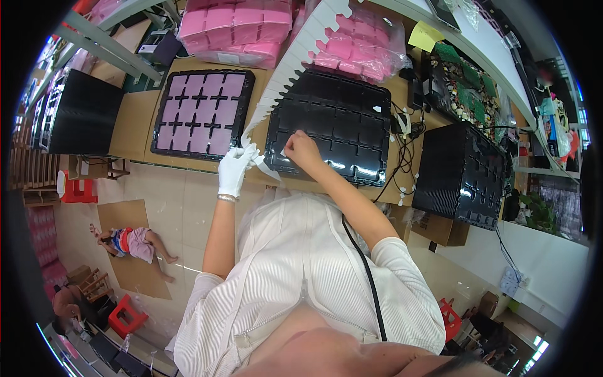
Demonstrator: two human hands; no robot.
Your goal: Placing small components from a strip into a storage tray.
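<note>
My left hand (233,171), in a white glove, is closed on the lower end of a long white strip (286,69) with a notched edge. The strip runs up and away between two trays, and a loose tail hangs below the glove. My right hand (304,151) is bare, its fingers pinched together over the near left part of a black compartment tray (339,113). A small white bit shows at those fingertips; I cannot tell whether it is held or lies on the tray. Left of the strip lies another black tray (245,116) with pink pieces in its compartments.
Pink trays in clear plastic (235,28) stand at the back. Stacked black trays (461,169) rise on the right, and another black stack (85,113) on the left. Cables (407,151) lie beside the right tray. A person (135,244) lies on cardboard on the floor.
</note>
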